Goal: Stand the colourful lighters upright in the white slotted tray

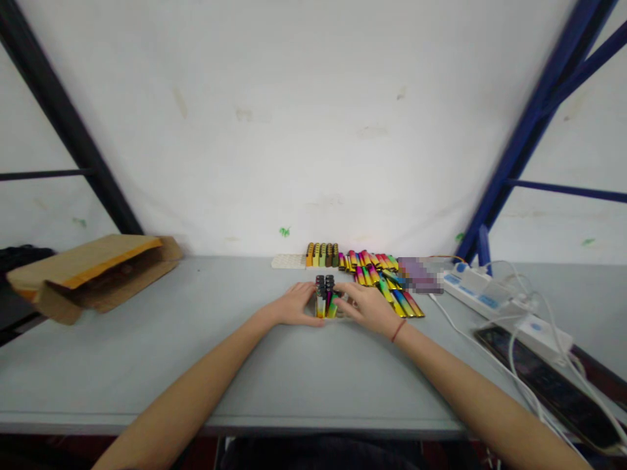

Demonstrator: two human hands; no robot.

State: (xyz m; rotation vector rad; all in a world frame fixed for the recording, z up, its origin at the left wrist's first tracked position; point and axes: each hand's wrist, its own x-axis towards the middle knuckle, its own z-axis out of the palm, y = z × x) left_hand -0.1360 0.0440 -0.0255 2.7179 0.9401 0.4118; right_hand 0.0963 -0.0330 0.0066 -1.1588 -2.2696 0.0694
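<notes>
Your left hand (296,305) is half-curled at the tray's (337,318) left side, your right (369,304) arches over its right, thumb and fingers apart — can't tell if either grips anything. Black-topped pieces (321,291) stand between your hands — shiny pile (377,269) behind, to the right.

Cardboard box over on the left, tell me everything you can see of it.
The cardboard box is tan-brown, with an orange-yellow band along its upper edge. It lies at the left end of the grey table, open toward the near side, flaps spread, its brown interior shadowed. Any contents can't be made out. Neither the left hand nor the right hand touches it.
</notes>
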